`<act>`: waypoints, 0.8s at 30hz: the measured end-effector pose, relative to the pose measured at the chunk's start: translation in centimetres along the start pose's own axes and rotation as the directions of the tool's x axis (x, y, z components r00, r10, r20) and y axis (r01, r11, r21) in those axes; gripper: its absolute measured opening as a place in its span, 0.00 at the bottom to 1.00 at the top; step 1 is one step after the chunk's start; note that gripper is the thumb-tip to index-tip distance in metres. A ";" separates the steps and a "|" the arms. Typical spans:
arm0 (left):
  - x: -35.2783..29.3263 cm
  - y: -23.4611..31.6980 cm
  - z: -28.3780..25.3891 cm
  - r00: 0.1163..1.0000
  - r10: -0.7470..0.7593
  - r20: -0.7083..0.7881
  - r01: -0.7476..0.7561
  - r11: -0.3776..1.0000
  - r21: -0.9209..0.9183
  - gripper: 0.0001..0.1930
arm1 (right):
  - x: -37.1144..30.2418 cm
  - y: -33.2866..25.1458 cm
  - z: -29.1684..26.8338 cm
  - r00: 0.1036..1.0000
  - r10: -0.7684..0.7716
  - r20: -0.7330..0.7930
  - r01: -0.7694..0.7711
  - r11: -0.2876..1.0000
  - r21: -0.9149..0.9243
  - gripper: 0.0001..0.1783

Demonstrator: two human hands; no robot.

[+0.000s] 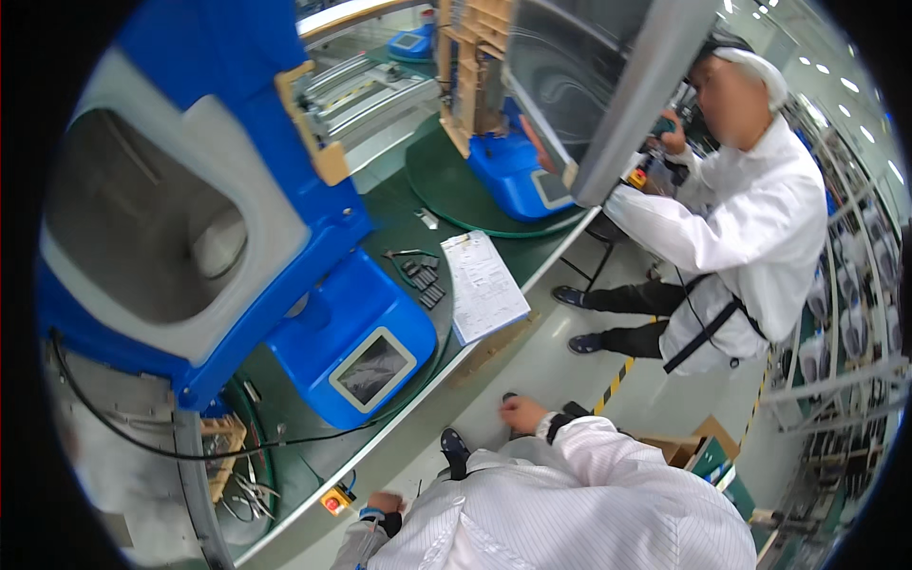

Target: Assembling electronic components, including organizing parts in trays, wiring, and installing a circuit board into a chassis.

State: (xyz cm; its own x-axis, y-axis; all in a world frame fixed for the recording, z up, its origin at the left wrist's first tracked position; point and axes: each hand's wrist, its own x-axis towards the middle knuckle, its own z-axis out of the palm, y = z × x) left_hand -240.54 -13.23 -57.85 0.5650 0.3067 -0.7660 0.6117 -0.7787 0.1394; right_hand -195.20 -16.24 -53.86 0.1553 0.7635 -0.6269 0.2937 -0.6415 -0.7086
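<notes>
My right hand [522, 415] is held low in front of my body, its fingers closed around a small dark object [509, 397] whose kind I cannot make out. Lower left, by the bench edge, is my left hand [387, 503], with a dark band at the wrist; its fingers are too small and unclear to read. Close to it is a yellow box with a red push button [333, 501]. Across the bench stands a blue machine [332, 294] with a grey hollow body [142, 228] and a small screen [373, 369].
On the green bench lie a clipboard with paper [483, 285], several small black blocks [425, 283] and pliers [410, 254]. A black cable [204, 457] crosses the machine's front. A co-worker in white [750, 209] stands at the right beside a second blue machine [513, 176] and a large grey-framed panel [608, 85].
</notes>
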 end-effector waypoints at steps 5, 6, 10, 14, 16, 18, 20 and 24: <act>-3.6 -6.6 8.3 0.892 -0.365 0.267 0.452 0.745 -0.491 0.11 | -6.1 21.5 -4.6 0.991 0.063 -0.118 -0.134 0.471 -0.872 0.13; -5.2 -7.9 8.4 0.874 -0.407 0.266 0.486 0.705 -0.517 0.11 | -8.0 20.8 -3.9 0.780 0.337 -0.528 -0.510 0.831 -0.223 0.11; 0.0 -10.7 -1.0 0.918 -0.351 0.184 0.394 0.755 -0.524 0.11 | -15.3 34.0 -3.2 0.715 0.508 -0.481 -0.645 0.744 -0.173 0.15; 5.8 -8.1 -10.0 0.962 -0.270 0.034 0.238 0.775 -0.585 0.11 | -18.6 34.8 -1.0 0.834 0.379 -0.402 -0.469 0.869 -0.154 0.03; 7.5 -5.0 -14.3 0.973 -0.227 -0.033 0.163 0.784 -0.599 0.11 | -18.7 31.4 -0.8 0.834 0.223 -0.504 -0.272 0.962 -0.025 0.03; 9.3 -1.2 -18.0 0.983 -0.159 -0.090 0.078 0.811 -0.580 0.11 | -21.6 23.2 -3.5 0.771 0.549 -0.323 -0.175 0.670 0.721 0.13; 12.2 4.4 -22.0 0.994 -0.026 -0.107 -0.034 0.851 -0.524 0.11 | -25.0 22.9 -3.9 0.728 0.579 -0.366 -0.101 0.619 0.779 0.14; 16.5 13.3 -25.8 0.976 0.211 -0.055 -0.216 0.912 -0.350 0.12 | -30.8 25.4 -4.5 0.606 0.601 -0.521 0.178 0.536 0.825 0.07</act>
State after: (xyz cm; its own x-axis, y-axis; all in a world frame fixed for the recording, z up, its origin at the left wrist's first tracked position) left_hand -208.83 -4.39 -52.50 0.7108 0.1655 -0.6837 0.6289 -0.5849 0.5122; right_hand -188.27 -55.76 -51.08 0.7618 0.1161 -0.6373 -0.5936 -0.2687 -0.7585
